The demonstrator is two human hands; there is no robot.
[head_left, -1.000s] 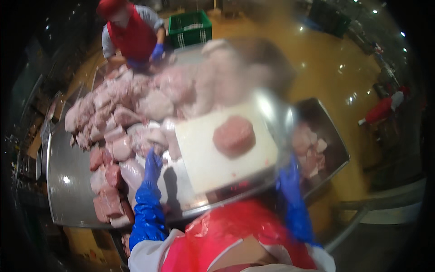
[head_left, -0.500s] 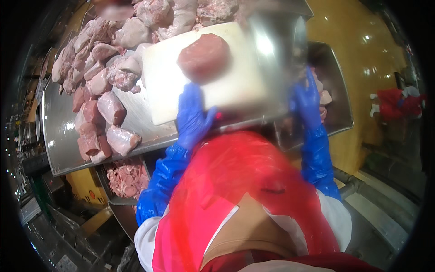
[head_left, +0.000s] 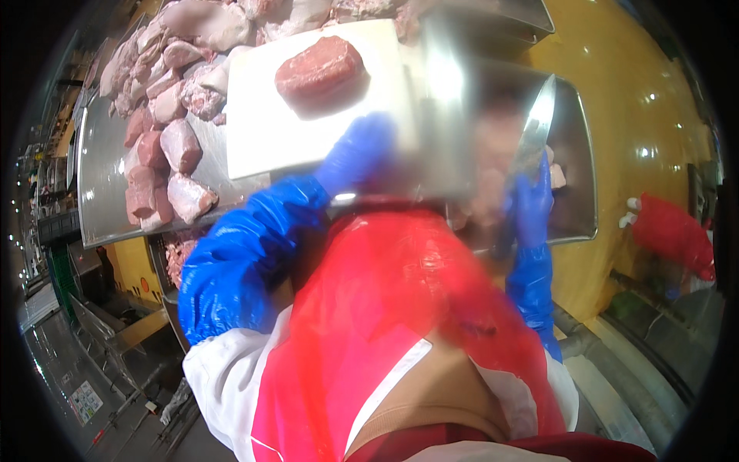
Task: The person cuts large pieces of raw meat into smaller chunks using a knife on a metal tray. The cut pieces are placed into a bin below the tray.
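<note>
My right hand [head_left: 533,206], in a blue glove, is closed round a knife with its broad blade [head_left: 539,115] pointing away from me, above the metal bin on the right. The handle is mostly hidden in my fingers. My left hand [head_left: 358,150], also gloved in blue, reaches over the near right part of a white cutting board [head_left: 250,131]; its fingers are smeared by motion. Beyond that hand, and apart from it, a trimmed piece of raw meat [head_left: 322,77] lies on the board.
Raw meat cuts [head_left: 181,146] are heaped on the steel table [head_left: 98,185] to the left and behind the board. A metal bin [head_left: 589,165] with meat pieces stands at the right. Below the table's left edge sits another container of meat scraps [head_left: 178,254]. A person in red [head_left: 676,231] is at far right.
My left hand has moved right and inward across the board. My right hand now shows a knife, blade raised. The view has shifted, so board and meat appear higher and further left.
</note>
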